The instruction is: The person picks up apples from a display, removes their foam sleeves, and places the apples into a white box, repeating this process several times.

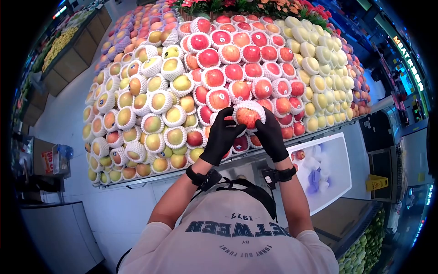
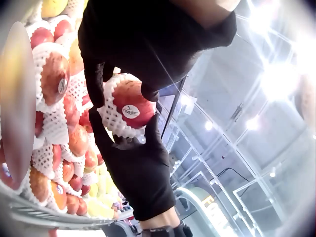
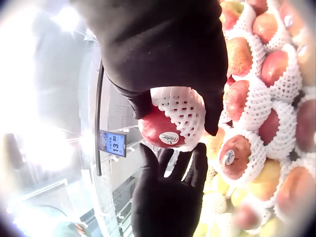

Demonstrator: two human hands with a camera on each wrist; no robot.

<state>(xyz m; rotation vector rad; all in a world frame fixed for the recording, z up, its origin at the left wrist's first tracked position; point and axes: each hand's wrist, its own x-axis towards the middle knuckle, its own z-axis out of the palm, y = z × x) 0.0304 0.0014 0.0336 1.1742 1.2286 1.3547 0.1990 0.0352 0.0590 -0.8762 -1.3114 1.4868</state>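
A red apple (image 1: 248, 117) in a white foam net is held up between both black-gloved hands, over the front of the fruit display. My left hand (image 1: 222, 139) grips its left side, thumb near the bare red skin and fingers at the net. From the other side my right hand (image 1: 272, 135) holds it, with the thumb against the front. An oval "taylor" sticker (image 3: 169, 138) shows on the apple in the right wrist view. The foam net (image 2: 114, 116) covers one part of the fruit and leaves the stickered side bare.
Netted red apples (image 1: 233, 72) fill the middle of the display, yellow-red fruit (image 1: 154, 123) the left, pale yellow fruit (image 1: 319, 82) the right. A metal rail (image 1: 182, 171) edges the front. At right a white bin (image 1: 337, 182) holds loose nets and a few apples.
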